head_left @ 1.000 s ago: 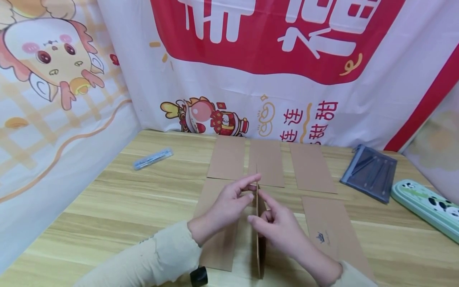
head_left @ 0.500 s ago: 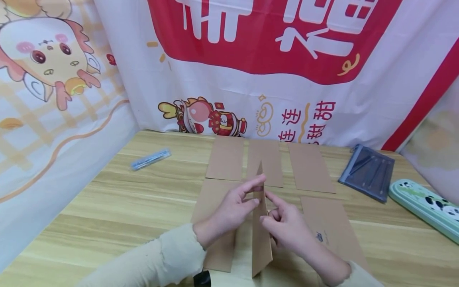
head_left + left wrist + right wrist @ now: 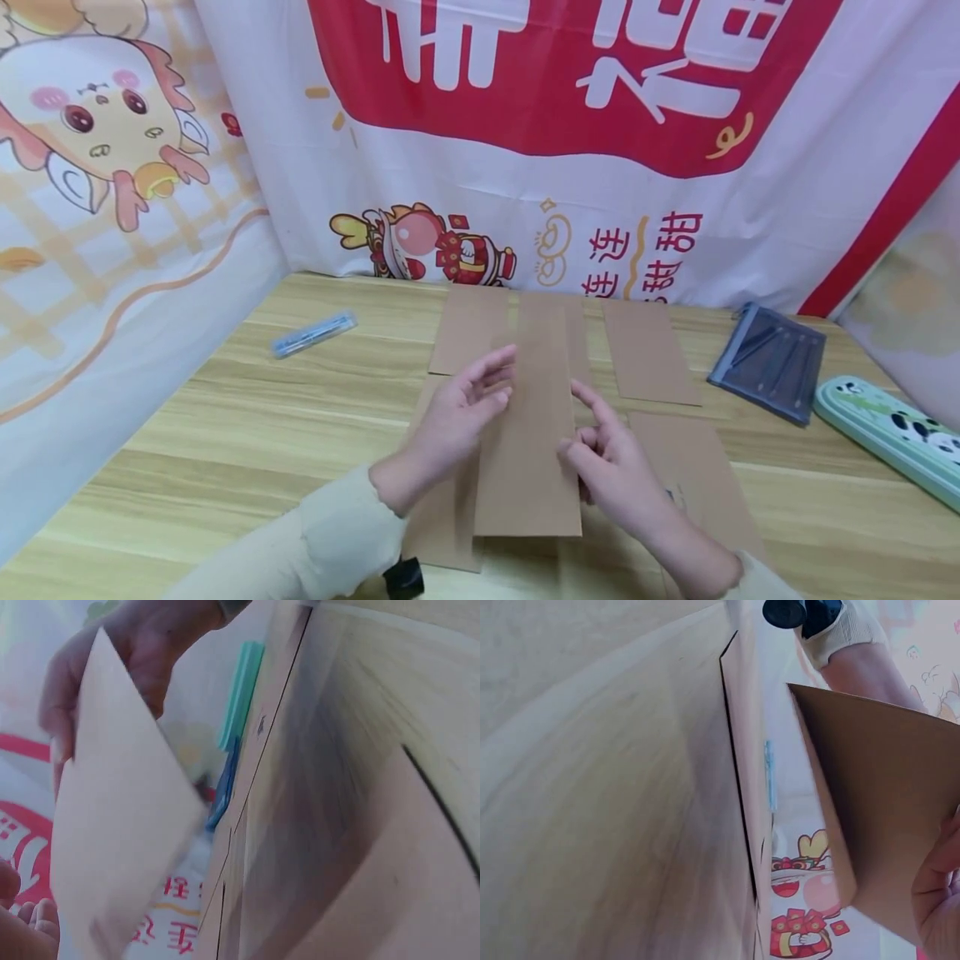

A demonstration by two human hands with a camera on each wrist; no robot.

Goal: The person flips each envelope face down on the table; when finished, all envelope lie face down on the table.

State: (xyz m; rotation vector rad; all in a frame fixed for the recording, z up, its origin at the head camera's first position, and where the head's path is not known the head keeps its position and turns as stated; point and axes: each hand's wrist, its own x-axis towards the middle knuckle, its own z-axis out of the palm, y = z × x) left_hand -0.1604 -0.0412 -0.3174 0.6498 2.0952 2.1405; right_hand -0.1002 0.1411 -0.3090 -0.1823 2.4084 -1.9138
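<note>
A long brown cardboard sheet (image 3: 531, 467) is raised above the table in front of me, its broad face up in the head view. My right hand (image 3: 611, 467) grips its right edge, thumb on top; the fingers beneath are partly hidden. The right wrist view shows the same hand (image 3: 939, 896) against the sheet's shaded underside (image 3: 900, 787). Beside the left edge is my left hand (image 3: 453, 417), fingers loosely bent and holding nothing. From the left wrist, a gap shows between that hand (image 3: 30, 930) and the sheet (image 3: 127, 802).
Cardboard pieces lie flat in a back row, including one at left (image 3: 468, 329) and one at right (image 3: 651, 354). Larger pieces flank the sheet, a left one (image 3: 442, 533) and a printed right one (image 3: 705, 475). Further out are a slim clear case (image 3: 313, 335), mesh pouch (image 3: 768, 362) and green panda case (image 3: 892, 437).
The sheet has turned from on edge to broad face up, swinging leftward. My left hand has let go of it and drawn left; my right hand keeps its grip.
</note>
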